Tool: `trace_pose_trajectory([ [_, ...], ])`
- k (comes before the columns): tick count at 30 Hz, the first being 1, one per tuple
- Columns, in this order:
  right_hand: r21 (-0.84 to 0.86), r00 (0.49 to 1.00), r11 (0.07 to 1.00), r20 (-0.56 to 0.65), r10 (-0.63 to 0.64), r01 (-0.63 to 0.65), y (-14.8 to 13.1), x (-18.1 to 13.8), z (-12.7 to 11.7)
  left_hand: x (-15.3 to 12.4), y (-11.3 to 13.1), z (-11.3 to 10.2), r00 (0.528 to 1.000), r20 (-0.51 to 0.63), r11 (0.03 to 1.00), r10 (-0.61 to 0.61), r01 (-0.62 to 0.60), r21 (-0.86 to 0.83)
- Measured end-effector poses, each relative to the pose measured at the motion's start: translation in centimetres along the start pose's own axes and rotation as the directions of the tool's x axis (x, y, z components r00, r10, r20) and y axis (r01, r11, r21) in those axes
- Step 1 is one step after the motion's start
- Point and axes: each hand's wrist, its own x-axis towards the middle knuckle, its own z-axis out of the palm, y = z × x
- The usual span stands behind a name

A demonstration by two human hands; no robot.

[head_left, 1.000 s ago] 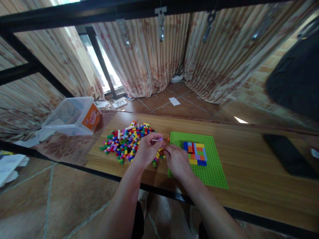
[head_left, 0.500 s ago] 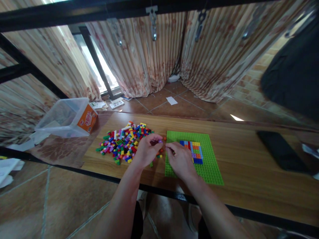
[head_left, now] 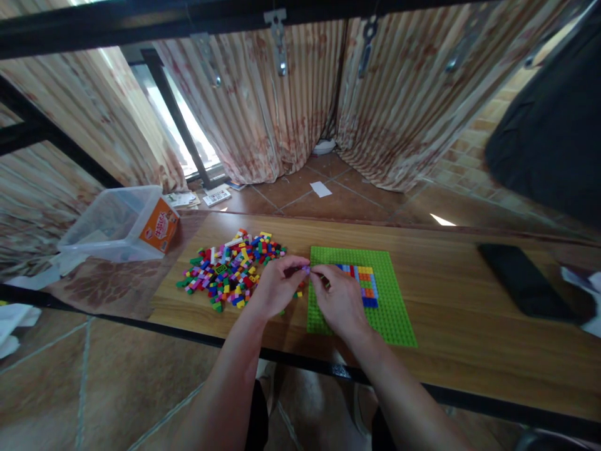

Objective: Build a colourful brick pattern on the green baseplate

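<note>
A small purple building brick [head_left: 306, 269] sits between the fingertips of both hands, partly hidden by them. My left hand [head_left: 280, 283] pinches it from the left, close to the pile of mixed coloured bricks [head_left: 235, 266]. From the right, the thumb and forefinger of my right hand [head_left: 339, 294] meet at the same brick, over the left edge of the green baseplate [head_left: 392, 319]. On that plate lies a block of joined bricks [head_left: 369, 285] in blue, orange, yellow, red and green; my right hand covers its left part.
A clear plastic box [head_left: 113, 225] with an orange label stands left of the wooden tabletop [head_left: 451, 300]. A black phone-like slab [head_left: 526, 282] lies to the right. A dark metal bar [head_left: 141, 25] crosses overhead, with curtains [head_left: 263, 113] behind.
My two hands have come together, and the right fingertips now touch the purple brick that my left hand held apart. The view has shifted slightly.
</note>
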Motion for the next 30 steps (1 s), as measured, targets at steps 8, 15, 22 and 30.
trace_pose_trajectory([
  [8, 0.012, 1.000, 1.000, 0.011, 0.026, -0.026, 0.08, -0.07, 0.09, -0.07, 0.15, 0.02, 1.000, 0.024, 1.000, 0.018, -0.018, -0.013],
  [15, 0.019, 1.000, 1.000, 0.020, 0.018, -0.018, 0.00, -0.06, 0.21, -0.06, 0.31, 0.03, 0.999, 0.040, 0.998, 0.000, 0.002, -0.055],
  [22, 0.014, 0.999, 1.000, 0.024, 0.028, -0.028, -0.03, 0.04, 0.11, -0.01, 0.30, 0.14, 1.000, 0.025, 0.997, -0.005, 0.007, -0.072],
  [30, 0.019, 0.999, 0.999, 0.026, 0.029, -0.030, -0.07, 0.03, 0.04, 0.04, -0.03, 0.20, 1.000, 0.008, 0.999, 0.003, -0.002, -0.042],
])
